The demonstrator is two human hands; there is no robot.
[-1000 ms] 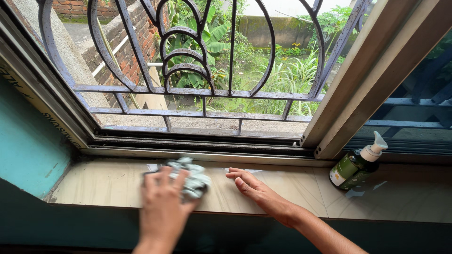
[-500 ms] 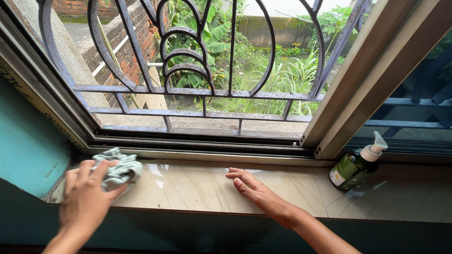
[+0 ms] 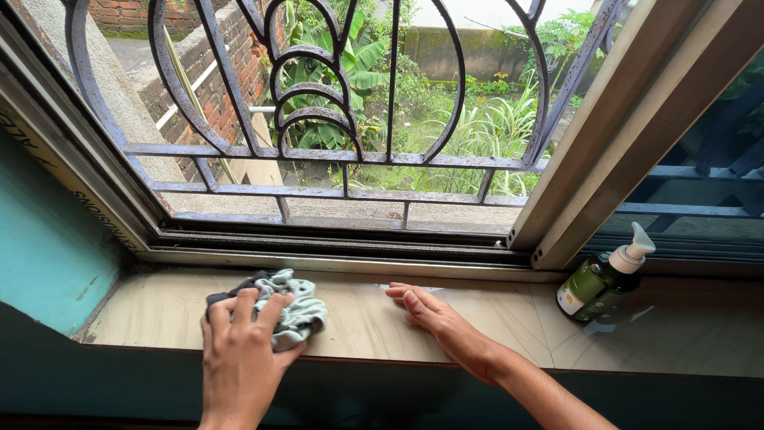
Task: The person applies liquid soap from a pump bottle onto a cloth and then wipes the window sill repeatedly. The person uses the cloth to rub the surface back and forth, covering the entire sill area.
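Fingers of the left hand were spread and pressed flat on a crumpled pale green cloth, which was pinned against the sill rather than pinched. The cloth lay at about eight o'clock in the head view, on the left part of the sill, with a darker fold showing at its nine o'clock edge.

The right hand was laid flat on the sill near six o'clock, empty, with its fingers together and pointing toward the cloth; hand and cloth were near each other but apart.

A green pump bottle with a white nozzle was seen leaning at four o'clock, well apart from both hands, close to the sliding window frame. At twelve o'clock a curved metal grille stood before a brick wall and garden plants.

As for progress, wiping was judged to be under way. No clear line between wiped and unwiped stone could be told. The stretch from the right hand to the bottle, and the track along the frame, were judged to be left, since the cloth was nowhere near them.
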